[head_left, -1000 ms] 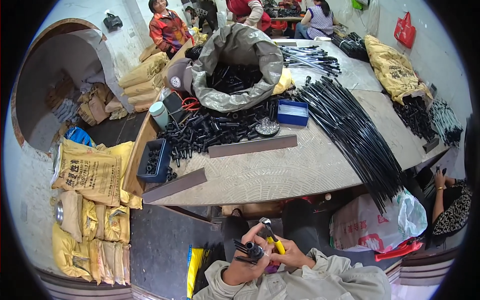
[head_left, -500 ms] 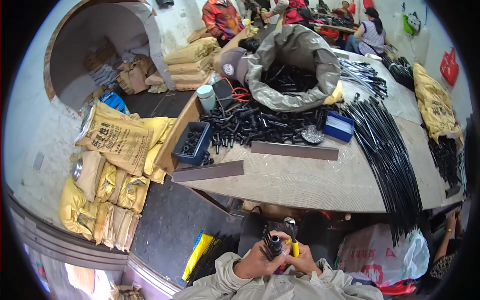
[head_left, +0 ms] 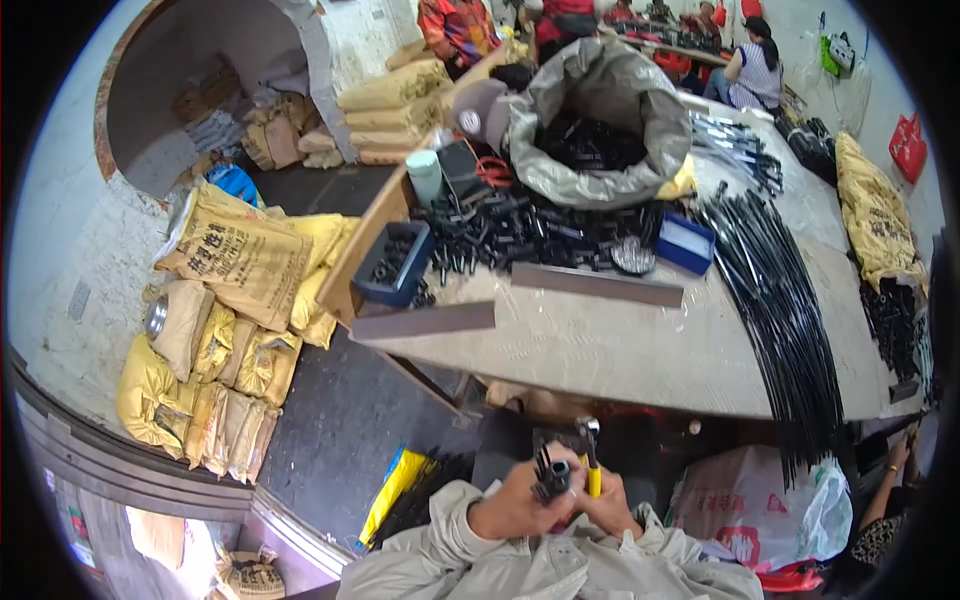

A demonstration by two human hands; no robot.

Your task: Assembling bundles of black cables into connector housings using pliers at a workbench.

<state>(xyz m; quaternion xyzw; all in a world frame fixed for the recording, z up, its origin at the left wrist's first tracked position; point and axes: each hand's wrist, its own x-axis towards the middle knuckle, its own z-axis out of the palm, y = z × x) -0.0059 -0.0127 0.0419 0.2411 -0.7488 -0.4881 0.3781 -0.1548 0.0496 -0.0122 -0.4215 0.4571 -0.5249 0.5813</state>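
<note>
1. Head view: the left hand (head_left: 515, 505) is closed around a bundle of short black plastic parts (head_left: 549, 475), held close to the body below the table's near edge.
2. The right hand (head_left: 605, 505) is wrapped round the yellow grip of a small hammer (head_left: 589, 455), its metal head just above the bundle.
3. Progress, as a judgement: early. A large heap of black parts (head_left: 520, 235) covers the wooden table (head_left: 620, 350), and the grey sack (head_left: 600, 120) is full.
4. Long black rods (head_left: 780, 300) lie along the right side, overhanging the near edge.
5. Room: a bare stretch of tabletop lies in front; yellow sacks (head_left: 235, 260) crowd the floor on the left.
</note>
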